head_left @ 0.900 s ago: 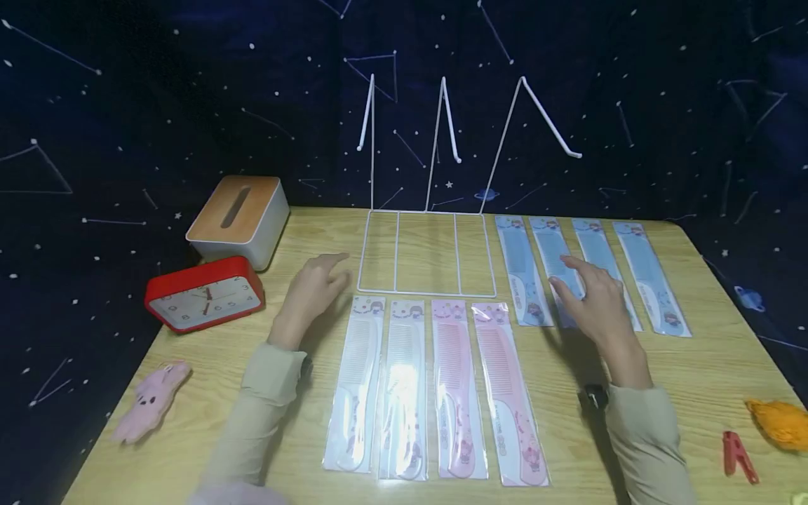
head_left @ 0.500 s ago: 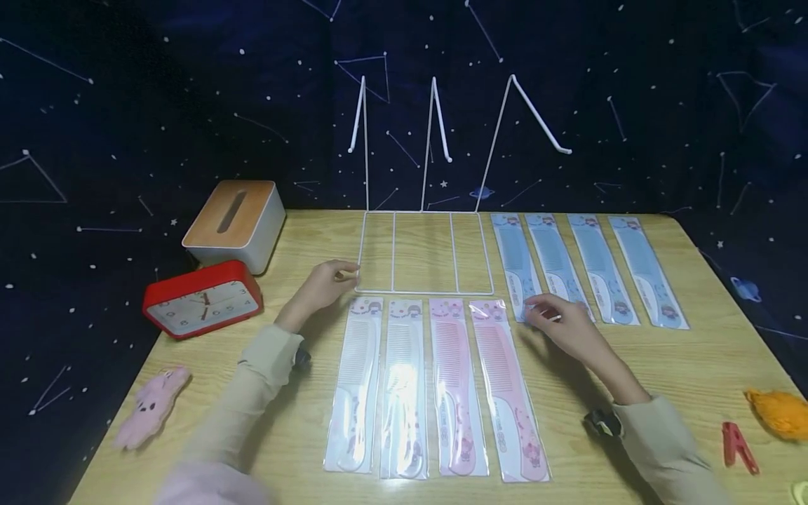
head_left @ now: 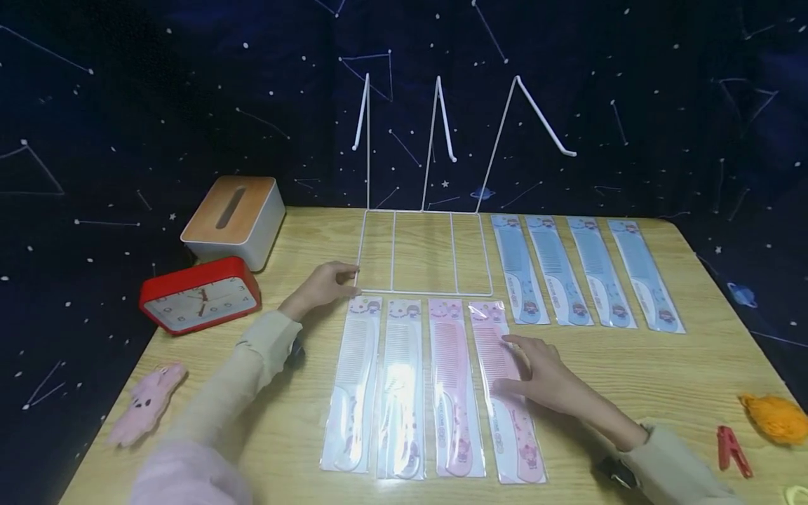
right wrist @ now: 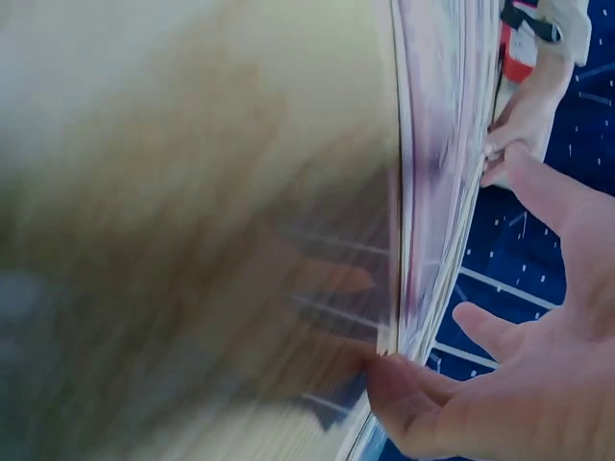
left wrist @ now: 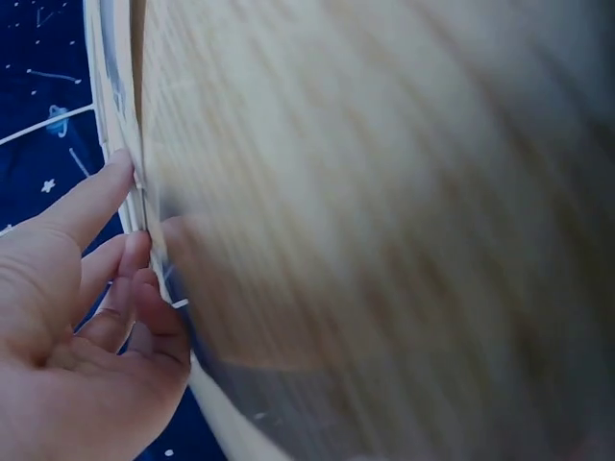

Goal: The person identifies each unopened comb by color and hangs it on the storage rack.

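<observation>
My left hand [head_left: 320,286] rests at the front left corner of a white wire rack [head_left: 423,292], fingertips right at its side wire and thumb at the corner. Bare hooks rise from the rack's back. Over the rightmost packaged pink comb [head_left: 529,452] is my right hand [head_left: 550,375], index finger and thumb spread apart across the package. Another packaged pink comb [head_left: 463,445] and two packaged whitish combs [head_left: 402,449] lie left of it. In the right wrist view, the right hand [right wrist: 524,360] reaches toward the packages' edges with fingers apart.
Several packaged blue combs [head_left: 516,263] lie in a row right of the rack. At left stand a tissue box [head_left: 230,210], a red clock [head_left: 200,298] and a pink plush toy [head_left: 148,403]. A red clip [head_left: 732,452] and orange yarn [head_left: 776,419] lie at right.
My right hand has moved left and toward me, from over the blue combs to the rightmost pink comb. My left hand has moved slightly right and down to the rack's corner.
</observation>
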A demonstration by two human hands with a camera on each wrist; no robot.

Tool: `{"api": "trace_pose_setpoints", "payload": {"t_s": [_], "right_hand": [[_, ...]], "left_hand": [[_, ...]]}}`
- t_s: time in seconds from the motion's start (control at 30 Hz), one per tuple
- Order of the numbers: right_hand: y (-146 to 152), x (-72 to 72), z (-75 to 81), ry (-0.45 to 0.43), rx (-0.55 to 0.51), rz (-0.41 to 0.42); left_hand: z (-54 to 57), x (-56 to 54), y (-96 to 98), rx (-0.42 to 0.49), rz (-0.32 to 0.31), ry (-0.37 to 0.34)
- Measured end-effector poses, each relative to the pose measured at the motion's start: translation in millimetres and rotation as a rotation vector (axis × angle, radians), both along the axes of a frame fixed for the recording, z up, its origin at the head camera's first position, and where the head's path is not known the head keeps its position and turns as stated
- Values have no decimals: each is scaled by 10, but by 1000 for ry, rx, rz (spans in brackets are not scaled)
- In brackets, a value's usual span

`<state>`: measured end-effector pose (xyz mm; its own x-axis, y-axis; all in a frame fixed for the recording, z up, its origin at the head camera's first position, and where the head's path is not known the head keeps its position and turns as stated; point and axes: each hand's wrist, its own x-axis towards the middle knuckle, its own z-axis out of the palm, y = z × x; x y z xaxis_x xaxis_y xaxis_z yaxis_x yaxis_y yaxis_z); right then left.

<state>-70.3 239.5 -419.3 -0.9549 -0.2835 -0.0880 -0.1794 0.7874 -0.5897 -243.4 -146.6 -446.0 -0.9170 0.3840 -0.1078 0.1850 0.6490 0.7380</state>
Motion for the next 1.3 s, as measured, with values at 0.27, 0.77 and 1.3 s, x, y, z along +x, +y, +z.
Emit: {"api": "trace_pose_setpoints", "payload": {"t_s": [0.27, 0.77, 1.3], "right_hand": [[-107, 96, -13, 32, 163, 18], [-143, 79, 14, -67, 6, -29], [-148, -78, 583, -37, -423, 90]], "left_hand": [[22, -24, -5, 0, 19, -44], [47, -8, -10, 12, 28, -56], [35, -29, 0, 11, 48, -60]]}}
